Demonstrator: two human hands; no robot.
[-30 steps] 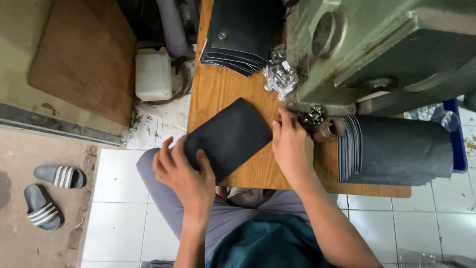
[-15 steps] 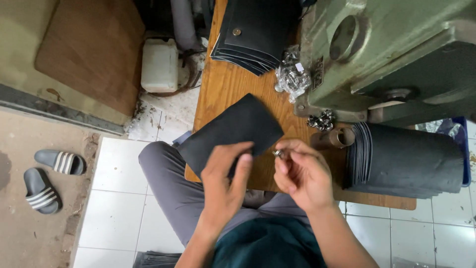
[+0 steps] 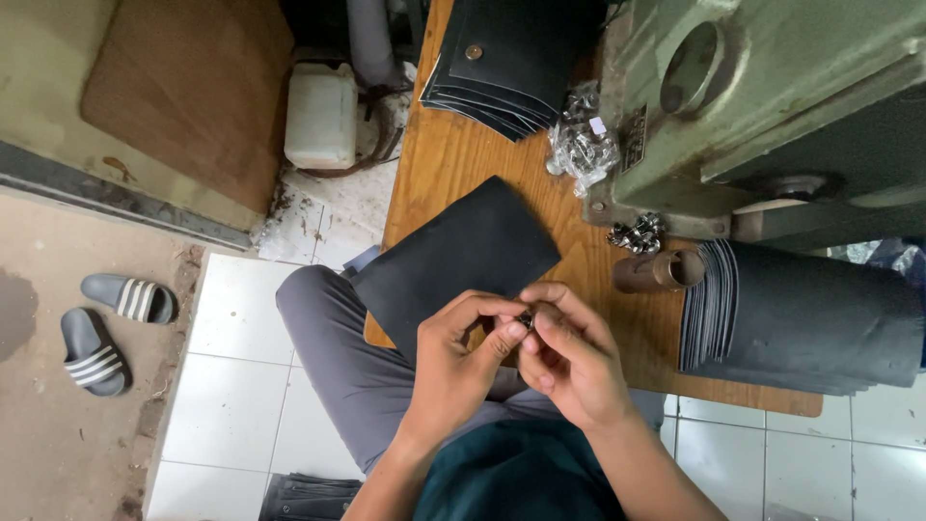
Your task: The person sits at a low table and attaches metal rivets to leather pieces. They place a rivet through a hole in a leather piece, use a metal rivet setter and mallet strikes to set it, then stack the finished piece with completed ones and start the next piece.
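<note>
Many metal studs (image 3: 582, 143), seemingly bagged

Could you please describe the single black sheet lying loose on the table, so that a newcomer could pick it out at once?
Start at the green machine on the wooden table. Left of it, near the table's front edge, lies the single black sheet, just above the left hand and right hand. Unlike the stacked black sheets and the curved stack, it lies alone, flat and skewed.

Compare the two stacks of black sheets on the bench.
The far stack lies fanned near the bench's top edge, its top sheet bearing a metal stud; the near stack beside the green machine looks thicker, squared, with no stud visible. Both are dark, flat-cut sheets on the wooden bench.
</note>
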